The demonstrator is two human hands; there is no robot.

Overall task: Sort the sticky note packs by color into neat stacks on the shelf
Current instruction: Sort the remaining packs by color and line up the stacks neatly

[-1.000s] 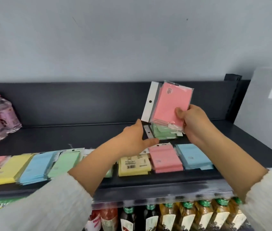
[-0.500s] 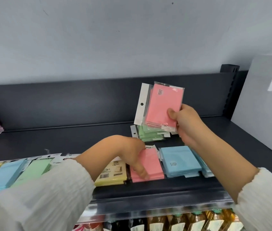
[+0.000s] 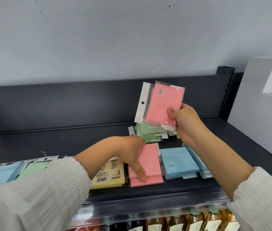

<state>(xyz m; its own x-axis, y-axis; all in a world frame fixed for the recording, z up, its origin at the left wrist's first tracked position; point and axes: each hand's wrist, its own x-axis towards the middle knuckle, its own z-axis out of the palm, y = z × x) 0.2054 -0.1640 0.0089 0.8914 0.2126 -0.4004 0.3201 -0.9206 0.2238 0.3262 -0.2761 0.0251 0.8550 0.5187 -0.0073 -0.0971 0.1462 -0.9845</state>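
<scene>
right hand [image 3: 188, 125] holds pink packs [image 3: 163, 104] | left hand [image 3: 132, 154] grips pink stack [image 3: 152, 160] (shelf [image 3: 65, 144])

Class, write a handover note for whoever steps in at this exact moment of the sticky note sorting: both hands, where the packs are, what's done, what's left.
Right hand holds a bundle of pink packs up above the shelf.
Left hand: thumb on the pink stack at the shelf front; fingers hidden.
Done: yellow stack, pink stack and blue stack side by side in front; green stack behind them.
Left: add the held pink packs to the pink stack, then sort the mixed row of yellow, blue and green packs at far left.
</scene>
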